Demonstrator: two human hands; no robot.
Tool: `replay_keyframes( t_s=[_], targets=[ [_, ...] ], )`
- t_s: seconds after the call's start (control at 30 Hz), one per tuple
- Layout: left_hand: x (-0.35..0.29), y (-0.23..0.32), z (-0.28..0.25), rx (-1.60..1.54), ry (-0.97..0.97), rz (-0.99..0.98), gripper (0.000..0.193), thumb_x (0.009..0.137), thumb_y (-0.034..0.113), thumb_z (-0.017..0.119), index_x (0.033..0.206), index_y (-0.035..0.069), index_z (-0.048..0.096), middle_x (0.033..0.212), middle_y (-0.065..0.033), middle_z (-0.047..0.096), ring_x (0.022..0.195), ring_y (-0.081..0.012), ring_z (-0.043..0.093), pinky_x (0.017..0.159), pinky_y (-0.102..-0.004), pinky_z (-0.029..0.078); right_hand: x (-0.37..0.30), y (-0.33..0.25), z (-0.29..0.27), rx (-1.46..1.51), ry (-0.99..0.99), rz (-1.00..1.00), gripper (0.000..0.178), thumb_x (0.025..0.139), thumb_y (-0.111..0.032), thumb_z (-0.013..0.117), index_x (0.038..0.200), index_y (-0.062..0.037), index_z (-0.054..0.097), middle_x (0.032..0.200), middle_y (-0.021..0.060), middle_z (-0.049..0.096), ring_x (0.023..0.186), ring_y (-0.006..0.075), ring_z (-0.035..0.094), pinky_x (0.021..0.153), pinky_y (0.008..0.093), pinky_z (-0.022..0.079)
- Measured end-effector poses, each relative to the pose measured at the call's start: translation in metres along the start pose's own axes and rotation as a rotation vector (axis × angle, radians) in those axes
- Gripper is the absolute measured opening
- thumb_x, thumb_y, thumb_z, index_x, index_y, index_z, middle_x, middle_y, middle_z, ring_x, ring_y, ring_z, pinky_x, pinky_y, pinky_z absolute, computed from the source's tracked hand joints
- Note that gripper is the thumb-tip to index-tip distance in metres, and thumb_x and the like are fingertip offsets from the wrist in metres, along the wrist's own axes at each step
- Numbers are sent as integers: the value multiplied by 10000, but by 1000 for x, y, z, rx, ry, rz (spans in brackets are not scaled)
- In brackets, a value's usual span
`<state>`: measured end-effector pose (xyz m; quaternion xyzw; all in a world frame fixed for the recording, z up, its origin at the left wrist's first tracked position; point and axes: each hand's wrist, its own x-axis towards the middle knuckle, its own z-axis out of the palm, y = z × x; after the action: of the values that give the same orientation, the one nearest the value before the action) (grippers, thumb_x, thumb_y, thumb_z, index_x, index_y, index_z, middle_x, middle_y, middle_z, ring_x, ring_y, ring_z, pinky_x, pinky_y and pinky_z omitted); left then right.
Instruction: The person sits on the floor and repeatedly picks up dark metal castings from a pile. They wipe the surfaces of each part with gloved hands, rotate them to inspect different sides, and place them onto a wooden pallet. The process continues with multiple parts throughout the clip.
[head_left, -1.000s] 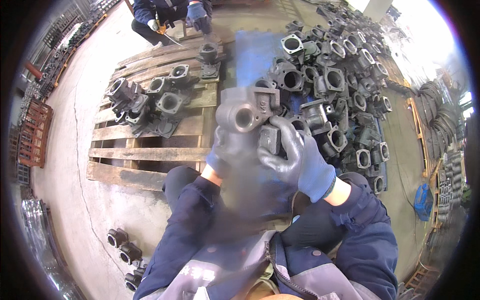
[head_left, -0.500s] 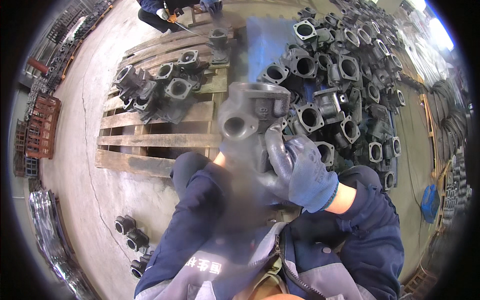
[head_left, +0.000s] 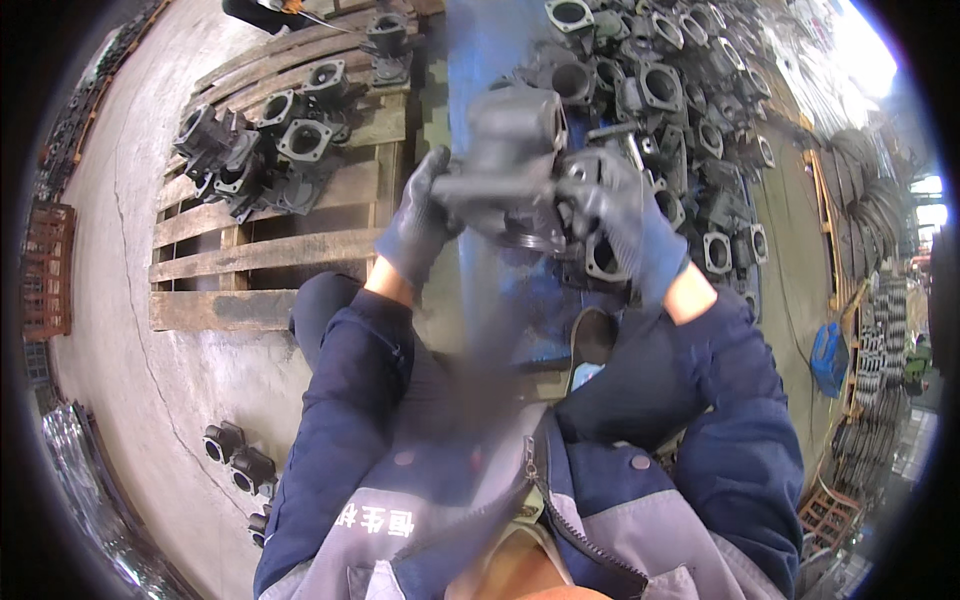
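Observation:
A dark grey metal casting (head_left: 508, 135) with a rounded body and flanges is held up in front of me, slightly blurred. My left hand (head_left: 418, 228), in a blue and grey work glove, is closed on its left flange. On its right side my right hand (head_left: 632, 218), gloved alike, grips the casting with bent fingers. Behind and to the right lies a large pile of similar castings (head_left: 660, 88) with square flanges and round bores. A blue sheet (head_left: 490, 310) spreads beneath the held casting.
On the left stands a wooden pallet (head_left: 270, 248) bearing several castings (head_left: 304, 140). A few more castings (head_left: 250, 468) lie on the concrete floor at lower left. A blue container (head_left: 828, 358) is on the right. Another person's dark-clothed leg (head_left: 262, 14) shows at the top.
The casting has been turned over and moved away from my body, toward the pile. My left hand, mostly hidden before, now shows on its left side. The whole view has shifted.

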<state>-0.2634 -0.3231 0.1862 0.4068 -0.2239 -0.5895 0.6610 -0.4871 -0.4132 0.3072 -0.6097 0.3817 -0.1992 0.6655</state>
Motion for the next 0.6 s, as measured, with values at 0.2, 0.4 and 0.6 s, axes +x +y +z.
replay_keyframes(
  t_s=[0.2,0.4,0.6],
  targets=[
    [17,-9,10,32,82,-191,427,932,590,531,777,192,523,630,78,424,541,-32,384,502,-191,290,21,76,-29,486,243,390,197,994,-322,537,878,-165,559,666,-3,518,563,144,494,621,374,507],
    [45,-36,2,-85,324,-259,342,870,494,679,819,193,526,665,48,484,574,-87,418,560,-240,380,48,149,-20,567,270,316,166,954,-314,600,924,-155,566,690,-25,476,613,135,455,632,340,500],
    [64,-40,-21,-64,276,-245,320,902,439,672,983,139,599,756,-1,545,647,-94,486,611,-251,464,52,165,-16,-21,289,-22,627,760,-125,784,1287,31,482,1078,107,640,963,188,636,821,306,549]
  ],
)
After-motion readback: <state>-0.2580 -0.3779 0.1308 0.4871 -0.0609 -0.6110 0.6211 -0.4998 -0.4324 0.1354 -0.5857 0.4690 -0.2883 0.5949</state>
